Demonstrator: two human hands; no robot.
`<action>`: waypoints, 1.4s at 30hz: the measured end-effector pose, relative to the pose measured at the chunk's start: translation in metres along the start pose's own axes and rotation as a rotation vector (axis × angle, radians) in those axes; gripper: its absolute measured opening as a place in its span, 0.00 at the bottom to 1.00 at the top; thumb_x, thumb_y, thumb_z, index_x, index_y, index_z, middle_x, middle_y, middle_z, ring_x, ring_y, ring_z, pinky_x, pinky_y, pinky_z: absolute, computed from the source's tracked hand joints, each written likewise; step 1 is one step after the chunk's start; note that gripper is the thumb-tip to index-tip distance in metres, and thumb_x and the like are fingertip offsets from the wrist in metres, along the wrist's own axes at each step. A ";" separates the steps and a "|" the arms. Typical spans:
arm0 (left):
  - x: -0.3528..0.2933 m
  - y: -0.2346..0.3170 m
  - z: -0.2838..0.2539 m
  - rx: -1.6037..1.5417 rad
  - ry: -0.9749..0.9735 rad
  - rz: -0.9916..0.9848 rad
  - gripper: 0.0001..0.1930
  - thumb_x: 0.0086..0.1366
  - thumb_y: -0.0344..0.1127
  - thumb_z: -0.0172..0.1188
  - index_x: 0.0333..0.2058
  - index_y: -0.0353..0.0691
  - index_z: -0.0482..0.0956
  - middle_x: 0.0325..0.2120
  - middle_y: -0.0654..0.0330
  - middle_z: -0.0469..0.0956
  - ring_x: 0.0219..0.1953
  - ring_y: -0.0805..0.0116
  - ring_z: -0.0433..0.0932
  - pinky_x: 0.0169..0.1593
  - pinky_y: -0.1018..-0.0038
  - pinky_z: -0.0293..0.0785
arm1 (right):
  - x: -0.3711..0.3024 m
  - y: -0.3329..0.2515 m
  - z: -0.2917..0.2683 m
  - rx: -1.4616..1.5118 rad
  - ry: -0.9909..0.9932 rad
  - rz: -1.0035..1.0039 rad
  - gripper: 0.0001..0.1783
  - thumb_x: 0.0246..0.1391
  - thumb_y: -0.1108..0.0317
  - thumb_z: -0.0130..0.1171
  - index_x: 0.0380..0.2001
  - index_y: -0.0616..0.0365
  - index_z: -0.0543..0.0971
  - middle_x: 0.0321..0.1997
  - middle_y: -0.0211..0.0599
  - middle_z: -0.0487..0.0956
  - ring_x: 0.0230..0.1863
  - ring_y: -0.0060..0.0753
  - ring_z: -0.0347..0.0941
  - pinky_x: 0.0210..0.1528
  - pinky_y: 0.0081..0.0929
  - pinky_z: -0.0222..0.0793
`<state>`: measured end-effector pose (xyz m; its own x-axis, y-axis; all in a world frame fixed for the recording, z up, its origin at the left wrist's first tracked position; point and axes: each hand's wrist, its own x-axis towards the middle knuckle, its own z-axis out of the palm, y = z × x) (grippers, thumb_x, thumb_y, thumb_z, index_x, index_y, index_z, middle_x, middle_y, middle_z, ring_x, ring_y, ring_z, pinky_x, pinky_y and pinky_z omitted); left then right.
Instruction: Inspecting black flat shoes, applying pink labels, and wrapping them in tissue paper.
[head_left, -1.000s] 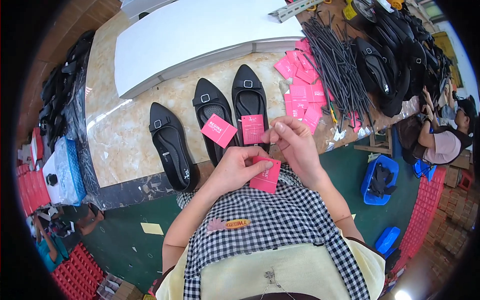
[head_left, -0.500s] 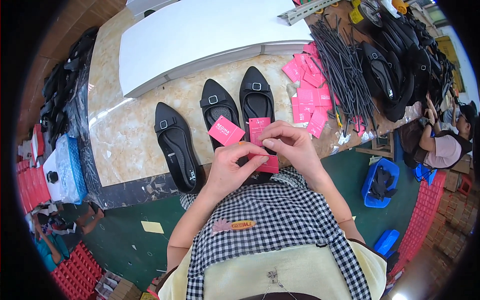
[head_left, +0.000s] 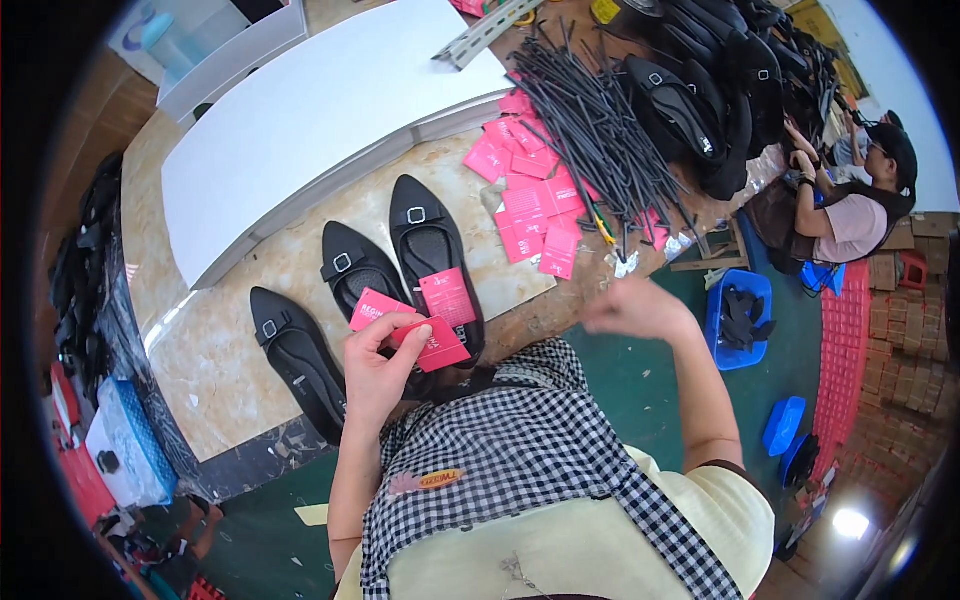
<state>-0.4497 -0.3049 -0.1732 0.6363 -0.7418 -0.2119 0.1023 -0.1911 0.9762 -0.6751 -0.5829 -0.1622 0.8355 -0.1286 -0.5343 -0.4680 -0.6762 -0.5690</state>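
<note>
My left hand point(head_left: 378, 368) pinches a pink hang tag point(head_left: 446, 346) between thumb and fingers, over the heel ends of the shoes. Out to the right, my right hand point(head_left: 642, 308) hangs past the table edge; motion smears its fingers. Three black pointed flats with bow-and-buckle trim lie toes away from me: a left shoe point(head_left: 275, 328), a middle shoe point(head_left: 343, 262) and a right shoe point(head_left: 416, 215). One pink tag point(head_left: 447, 292) lies on the right shoe, and another tag point(head_left: 372, 303) on the middle one, partly behind my left hand.
Beyond the shoes stands a long white box-like block point(head_left: 320, 110). To its right are loose pink tags point(head_left: 540, 205), a heap of thin black sticks point(head_left: 600, 120) and piled black shoes point(head_left: 680, 110). A blue bin point(head_left: 717, 350) stands on the floor; a person point(head_left: 845, 225) works farther right.
My right hand has left the held tag and swung right, away from the left hand. The left hand still holds the tag. The whole view has shifted and turned.
</note>
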 end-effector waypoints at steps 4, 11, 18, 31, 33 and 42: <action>0.003 0.008 0.011 0.088 -0.001 0.031 0.05 0.60 0.28 0.65 0.34 0.33 0.83 0.24 0.68 0.80 0.24 0.85 0.72 0.29 0.84 0.67 | 0.081 0.006 -0.020 -0.193 0.855 0.070 0.11 0.53 0.60 0.59 0.28 0.56 0.82 0.29 0.46 0.81 0.32 0.52 0.78 0.34 0.44 0.74; -0.005 0.001 0.010 0.140 0.051 0.044 0.05 0.60 0.28 0.65 0.34 0.34 0.83 0.23 0.66 0.80 0.22 0.84 0.71 0.28 0.83 0.66 | 0.179 0.031 -0.033 -0.362 1.054 0.348 0.15 0.54 0.55 0.60 0.27 0.58 0.79 0.28 0.49 0.82 0.32 0.54 0.80 0.35 0.47 0.76; -0.006 -0.003 0.010 0.115 0.046 0.006 0.06 0.60 0.30 0.65 0.34 0.34 0.83 0.22 0.67 0.79 0.22 0.84 0.70 0.27 0.83 0.65 | 0.143 0.043 -0.051 0.382 1.027 -0.072 0.10 0.53 0.64 0.64 0.35 0.59 0.84 0.24 0.35 0.82 0.25 0.25 0.77 0.29 0.26 0.70; 0.048 0.013 0.053 0.127 -0.122 0.051 0.09 0.62 0.30 0.63 0.40 0.32 0.81 0.29 0.62 0.81 0.32 0.78 0.78 0.38 0.80 0.72 | 0.052 -0.030 -0.059 1.160 0.967 -0.369 0.09 0.59 0.75 0.58 0.42 0.67 0.78 0.34 0.41 0.83 0.36 0.27 0.81 0.43 0.24 0.75; 0.058 0.014 0.061 0.131 -0.148 0.010 0.14 0.62 0.32 0.64 0.45 0.33 0.80 0.34 0.57 0.82 0.36 0.73 0.80 0.41 0.76 0.74 | 0.051 -0.040 -0.050 1.124 0.867 -0.356 0.09 0.59 0.75 0.58 0.42 0.67 0.78 0.33 0.41 0.83 0.35 0.28 0.81 0.41 0.24 0.76; 0.042 0.025 0.071 0.386 -0.354 -0.006 0.17 0.62 0.40 0.63 0.46 0.36 0.81 0.37 0.49 0.81 0.39 0.57 0.81 0.42 0.68 0.75 | 0.061 -0.098 0.010 1.150 0.593 -0.284 0.06 0.58 0.75 0.58 0.39 0.65 0.78 0.32 0.40 0.83 0.30 0.26 0.80 0.33 0.22 0.75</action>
<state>-0.4749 -0.3867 -0.1611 0.3327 -0.8990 -0.2849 -0.2264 -0.3694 0.9013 -0.5808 -0.5169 -0.1454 0.8052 -0.5799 -0.1238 0.0131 0.2262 -0.9740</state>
